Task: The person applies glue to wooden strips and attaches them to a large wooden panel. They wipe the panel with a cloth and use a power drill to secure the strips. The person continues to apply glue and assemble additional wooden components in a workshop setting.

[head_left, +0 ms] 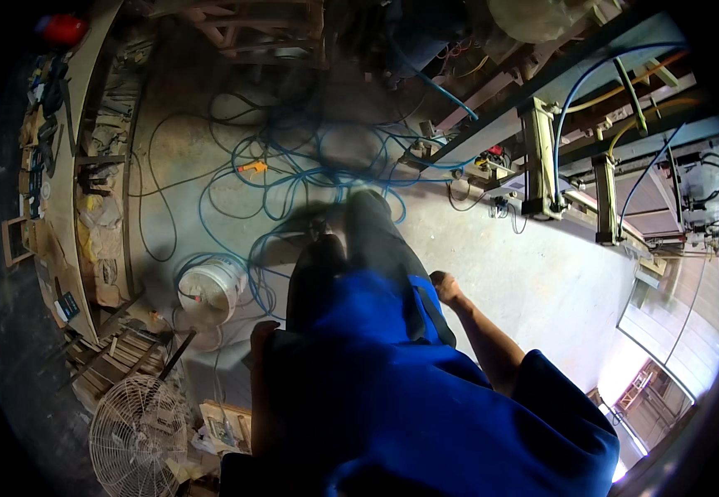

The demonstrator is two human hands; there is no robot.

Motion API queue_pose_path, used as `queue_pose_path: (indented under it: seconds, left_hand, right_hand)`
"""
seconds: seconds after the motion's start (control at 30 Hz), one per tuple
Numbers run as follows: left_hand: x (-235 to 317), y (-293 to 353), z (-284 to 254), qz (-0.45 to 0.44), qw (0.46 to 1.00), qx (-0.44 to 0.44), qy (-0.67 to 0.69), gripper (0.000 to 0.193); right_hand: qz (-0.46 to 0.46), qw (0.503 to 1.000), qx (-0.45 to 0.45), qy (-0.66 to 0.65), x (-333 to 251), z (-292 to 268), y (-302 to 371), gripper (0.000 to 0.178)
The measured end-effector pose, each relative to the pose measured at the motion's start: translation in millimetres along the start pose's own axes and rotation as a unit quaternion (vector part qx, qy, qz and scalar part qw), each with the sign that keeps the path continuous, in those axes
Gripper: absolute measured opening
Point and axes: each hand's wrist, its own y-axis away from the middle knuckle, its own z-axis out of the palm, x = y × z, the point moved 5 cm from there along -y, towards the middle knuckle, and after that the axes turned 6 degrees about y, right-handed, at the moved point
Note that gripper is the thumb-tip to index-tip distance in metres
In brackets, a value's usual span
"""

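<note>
My right hand [446, 287] hangs beside my right thigh, its fingers curled. Whatever may be inside that hand is hidden. My left hand [265, 331] is a dark shape in shadow by my left hip, and its fingers cannot be made out. Between the hands are my blue top [376, 364] and dark trousers [380, 236]. Ahead of my feet, tangled blue hoses [293, 186] lie on the concrete floor. An orange tool [252, 167], perhaps an air blow gun, lies among them. Left of my legs stands a dusty white bucket [213, 290].
A long workbench [86, 99] with cluttered shelves runs along the left. A wire-cage fan [138, 435] stands near left, beside stacked wood strips [115, 364]. On the right rises a metal frame machine with pneumatic cylinders [540, 161]. Wooden racks [251, 29] stand at the far side.
</note>
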Motion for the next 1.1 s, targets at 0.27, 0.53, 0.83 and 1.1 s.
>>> queue_pose_path:
  seconds: [0.27,0.53,0.83,1.1]
  left_hand:
    - [3.7,-44.1,-40.3,-0.256,0.964,-0.065,0.033,0.031]
    - [40.5,-52.3,-30.8,-0.222,0.948,-0.084,0.211,0.016]
    - [48.6,3.0,25.3,-0.234,0.945,-0.211,0.084,0.015]
    - [81.1,-16.1,80.5,-0.253,0.945,-0.2,0.055,0.018]
  right_hand:
    - [0.167,0.978,0.059,-0.106,14.8,116.2,83.9,0.05]
    - [0.228,0.966,0.054,-0.106,51.1,145.7,133.2,0.046]
    - [0.301,0.948,0.095,0.042,49.3,86.1,185.7,0.052]
    - [0.326,0.944,0.044,-0.029,151.6,128.0,272.9,0.041]
